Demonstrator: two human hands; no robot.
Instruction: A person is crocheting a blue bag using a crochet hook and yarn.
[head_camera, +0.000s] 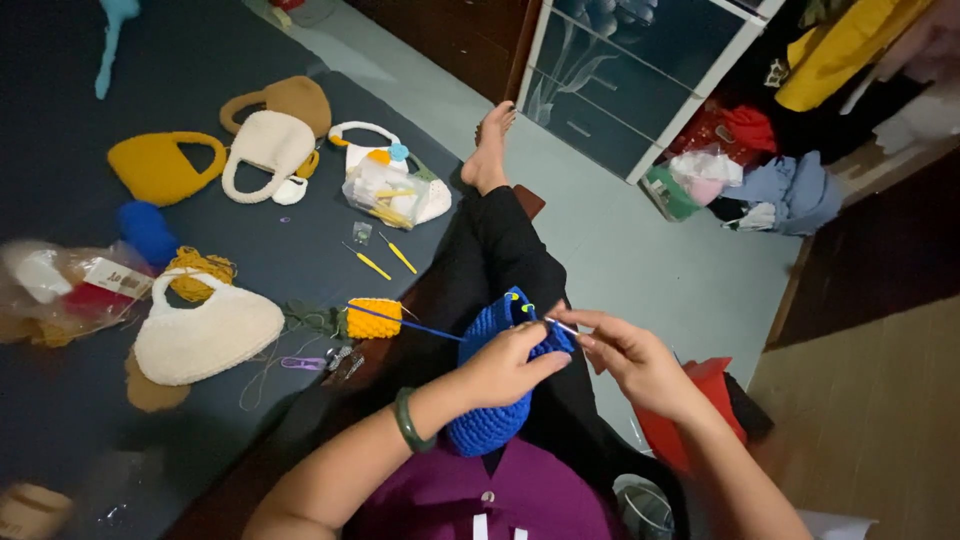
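Over lap, left hand gripping blue crochet piece, right hand pinching hook

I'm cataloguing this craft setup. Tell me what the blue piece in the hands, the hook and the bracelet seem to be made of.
Blue piece: chunky yarn, matte, with bumpy rows of stitches, so it looks crocheted; the fibre is unclear. The left hand grips it.
Hook: thin, pale and shiny, probably metal, pinched in the right hand.
Bracelet: dark green, smooth and glossy, a rigid ring; perhaps stone or glass, can't tell which.

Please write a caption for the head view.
Left hand holds blue crochet piece; right hand works a crochet hook.
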